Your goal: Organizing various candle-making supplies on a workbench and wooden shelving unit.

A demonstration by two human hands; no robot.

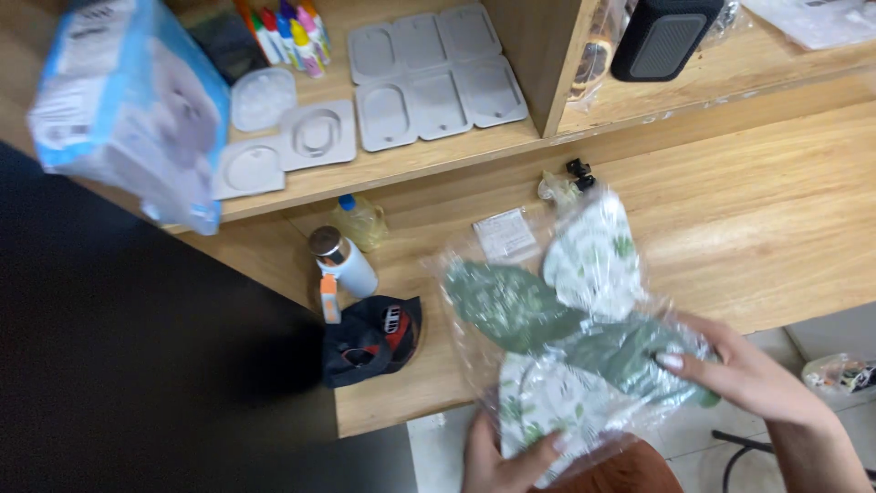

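Both my hands hold a clear plastic bag (474, 274) over the front edge of a wooden desk (776, 219). Inside it are leaf-shaped pieces of fabric: dark green ones (511, 306) and white ones with a green leaf print (593, 256). My left hand (502, 456) grips the bag's lower edge from below, thumb on a white printed piece. My right hand (748, 370) pinches the bag's right side over a dark green piece. A small white label (504, 235) shows on the bag's upper part.
On the desk to the left lie a dark cloth bundle with red (370, 340), a white bottle with a metal cap (345, 263) and a small yellowish bottle (360, 219). The shelf above holds grey moulded trays (438, 78), coloured markers (287, 32), a blue-white package (128, 100) and a black speaker (662, 36).
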